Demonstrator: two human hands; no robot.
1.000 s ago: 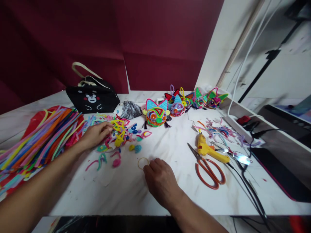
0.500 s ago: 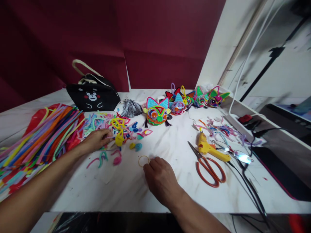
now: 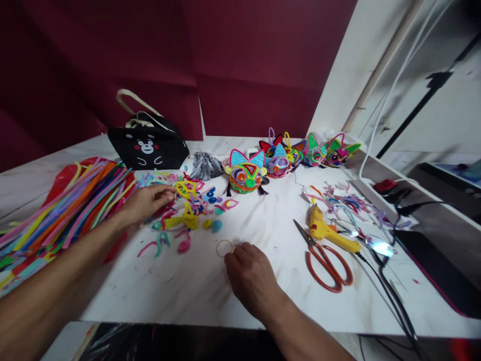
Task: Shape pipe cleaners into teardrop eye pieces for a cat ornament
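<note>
My left hand (image 3: 148,201) reaches into a heap of small bent pipe-cleaner pieces (image 3: 188,200), its fingers curled among them; what they hold, if anything, is hidden. My right hand (image 3: 252,277) rests on the white table (image 3: 210,291) with fingers curled, its fingertips pinching the edge of a small yellow ring (image 3: 224,247). A yellow star-like piece (image 3: 187,219) lies just right of my left hand.
A big sheaf of long pipe cleaners (image 3: 60,205) lies at the left. A black bear bag (image 3: 148,146) stands behind. Finished colourful heads (image 3: 246,173) line the back. Red scissors (image 3: 325,260), a yellow glue gun (image 3: 326,230), offcuts and cables lie at the right.
My left hand shifted slightly within the heap, stirring the pieces; the yellow star-like piece now lies lower. My right hand stays at the ring. The view drifted a little.
</note>
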